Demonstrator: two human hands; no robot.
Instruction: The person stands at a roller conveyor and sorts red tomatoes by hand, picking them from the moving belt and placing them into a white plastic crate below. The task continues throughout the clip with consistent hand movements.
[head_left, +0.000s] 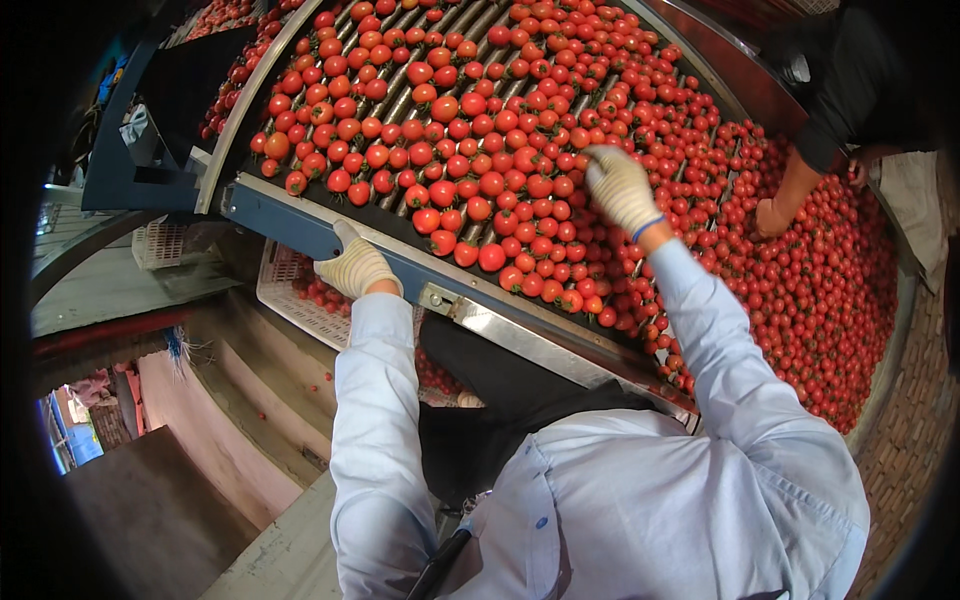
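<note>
Red tomatoes (491, 184), many with green calyxes, lie across the metal rollers (405, 90) of a sorting conveyor. My left hand (358, 266), in a striped knitted work glove, grips the blue metal side rail (289, 225) along the conveyor's near edge. Over the tomatoes, right of the middle, reaches my right hand (621, 189), gloved alike with a blue cuff edge. Its fingertips bend down among the fruit, and whether they hold a tomato is hidden. Smaller tomatoes (810, 300) form a dense heap at the right end.
Another person's bare hand (772, 219) reaches into the heap at right. White plastic crates (300, 304) holding tomatoes stand beneath the near rail. Concrete steps (262, 375) with a few loose tomatoes descend at lower left. A curved metal guard (251, 97) crosses the conveyor's left end.
</note>
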